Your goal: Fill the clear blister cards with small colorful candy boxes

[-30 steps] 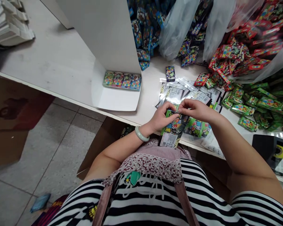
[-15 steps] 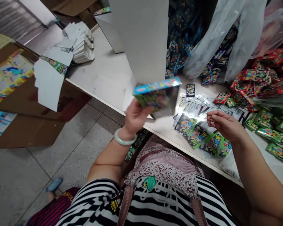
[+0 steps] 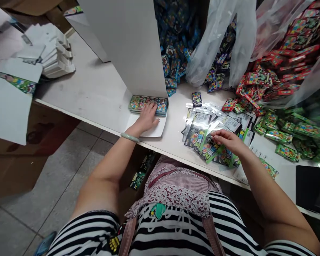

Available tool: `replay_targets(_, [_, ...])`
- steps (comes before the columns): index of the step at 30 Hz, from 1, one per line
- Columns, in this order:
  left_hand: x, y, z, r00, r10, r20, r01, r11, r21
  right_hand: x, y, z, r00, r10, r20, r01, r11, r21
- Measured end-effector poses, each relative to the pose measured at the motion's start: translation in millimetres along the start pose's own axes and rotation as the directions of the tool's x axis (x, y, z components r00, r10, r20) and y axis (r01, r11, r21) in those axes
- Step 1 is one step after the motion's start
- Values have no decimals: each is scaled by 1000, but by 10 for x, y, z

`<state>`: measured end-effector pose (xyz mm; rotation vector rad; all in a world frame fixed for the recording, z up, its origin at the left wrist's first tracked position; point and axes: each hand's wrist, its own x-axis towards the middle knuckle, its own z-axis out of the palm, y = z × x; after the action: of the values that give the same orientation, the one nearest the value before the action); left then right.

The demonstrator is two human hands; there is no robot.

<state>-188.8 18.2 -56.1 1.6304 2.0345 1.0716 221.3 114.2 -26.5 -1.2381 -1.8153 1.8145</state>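
Observation:
My left hand [image 3: 147, 119], with a pale bangle at the wrist, lies palm down on a row of small colourful boxes [image 3: 134, 103]. Its fingers are stretched out. The row sits on a white card flap [image 3: 157, 128] at the foot of a tall white panel [image 3: 138, 46]. My right hand [image 3: 228, 140] hovers over or touches a fanned pile of black-and-green printed pouches [image 3: 196, 133]. Its thumb and fingertips are pressed together; what they pinch, if anything, I cannot make out. A single small dark box [image 3: 196, 99] lies behind the pouches.
Blue packets [image 3: 173, 67], red packets [image 3: 261, 81] and green packets [image 3: 288, 153] are heaped along the back and right, some in clear plastic bags [image 3: 208, 46]. Folded white cartons [image 3: 53, 53] are stacked at the left. A black object [image 3: 309, 186] lies at the right edge.
The blue-topped box my left hand held up is no longer in the air; that hand now rests on the row of boxes. My right hand stays pinched over the pouches. The view has shifted right.

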Motion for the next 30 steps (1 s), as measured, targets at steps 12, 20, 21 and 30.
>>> replay_targets(12, [-596,1388,1250,840,-111,532,-41,963,266,1022,-230,279,952,-288,108,248,514,-821])
replay_targets(20, [-601,1290,1195,932,-86,353,50,993,109,1058,-444,171,973,-227,-32,103,560,-822])
replay_targets(21, [-590,1290,1169,960,-76,269,68,997,39,1013,-509,119,967,-254,-36,128,599,-790])
replay_targets(30, [-405,1467,734,927,367,79,-365,930,-39,330,-886,-90,954,-83,288,148,966,-212])
